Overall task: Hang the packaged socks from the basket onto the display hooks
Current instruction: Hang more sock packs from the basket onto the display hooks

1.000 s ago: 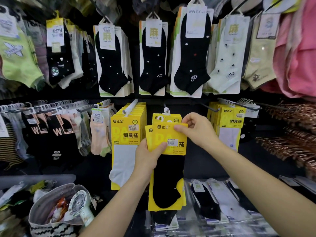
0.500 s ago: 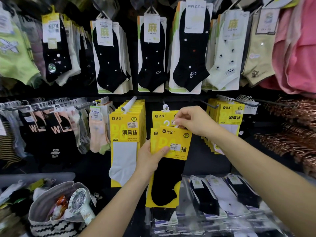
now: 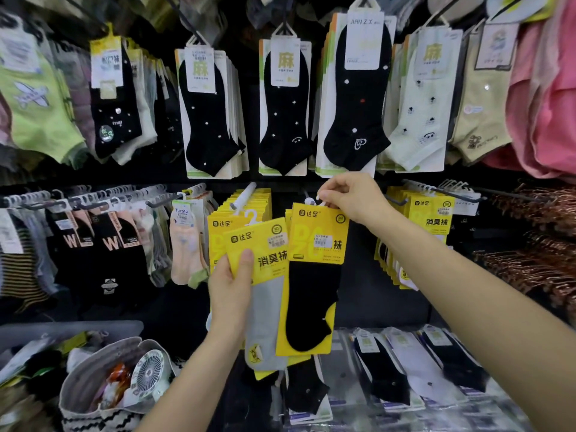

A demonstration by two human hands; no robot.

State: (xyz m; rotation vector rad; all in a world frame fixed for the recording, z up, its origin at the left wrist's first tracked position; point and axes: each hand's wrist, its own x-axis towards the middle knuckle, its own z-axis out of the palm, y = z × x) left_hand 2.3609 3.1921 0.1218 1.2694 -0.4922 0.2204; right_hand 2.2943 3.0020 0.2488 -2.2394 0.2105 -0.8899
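**Sock display, listed near to far**

1. Fabric bag (image 3: 93,397), lower left. It is soft-sided with a zigzag-patterned base. A small white plastic fan (image 3: 147,371) with a round grille lies in it among blurred oddments.

2. Loose sock packs (image 3: 405,369), lower right. They lie flat and overlapping under glossy film.

3. Left hand (image 3: 230,291). The fingers curl behind the grey-sock pack (image 3: 268,307) and the thumb presses on its yellow card. The card is stiff and glossy, with a soft knit sock flat against it and a white hanger (image 3: 253,217) of thin plastic on top. I cannot tell whether more packs sit behind it.

4. Right hand (image 3: 353,198). The fingertips pinch the top edge of the black-sock pack (image 3: 314,285) at its own hanger.
   - Changed: half a second ago this pack lay foremost in the left hand's stack, under the thumb. It now hangs clear of that hand, up and to the right, and the grey pack is uncovered.
   - Judged: the black pack is at the display hook (image 3: 304,193). I cannot tell whether it is threaded on yet. The grey pack is likely next.

5. Yellow packs (image 3: 246,207), on the peg just to the left. They form a thick, even row of identical cards.

6. Black ankle socks (image 3: 208,120), upper row. They are dotted knit on pale cards and hang from thin wire.
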